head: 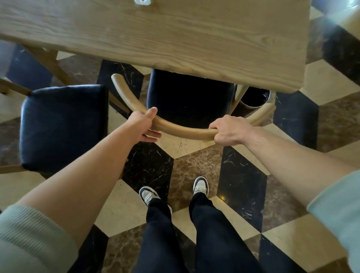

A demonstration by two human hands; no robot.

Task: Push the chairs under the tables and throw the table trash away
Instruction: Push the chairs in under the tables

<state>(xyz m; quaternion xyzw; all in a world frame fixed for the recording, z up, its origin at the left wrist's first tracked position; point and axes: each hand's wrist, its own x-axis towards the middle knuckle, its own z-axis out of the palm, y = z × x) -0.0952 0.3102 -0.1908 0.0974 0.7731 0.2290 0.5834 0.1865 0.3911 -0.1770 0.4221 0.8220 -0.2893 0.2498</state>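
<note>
1. Chair [187, 97]: it stands at the near edge of the table [175, 39], toward the near right corner. The front of its dark padded seat is already under the tabletop; the rear of the seat and the curved wooden back rail [185, 131] are still clear of the edge.
2. Your left hand [145, 126] holds the left part of the rail loosely, thumb over the top and fingers underneath, partly extended rather than clamped.
3. Your right hand [228, 131] is wrapped fully round the rail to the right of its middle, a firm closed hold.
4. Handling, as judged: a bentwood frame with a padded seat should be stiff and of moderate weight. The rail looks smooth and rounded, so a loose hand could slide along it. The polished stone floor [194, 167] should let the legs slide, though they may scrape.
5. Hold point: the rail, one hand either side of centre as now, is the right place; an even push keeps the chair square.
6. Hazard: a dark round bin [255, 96] stands just beside the chair's right side, under the table corner. Its clearance cannot be told.
7. Outstanding: a second chair [62, 126] to the left stands out from the table; a small white item [142, 2] lies at the table's far edge.
</note>
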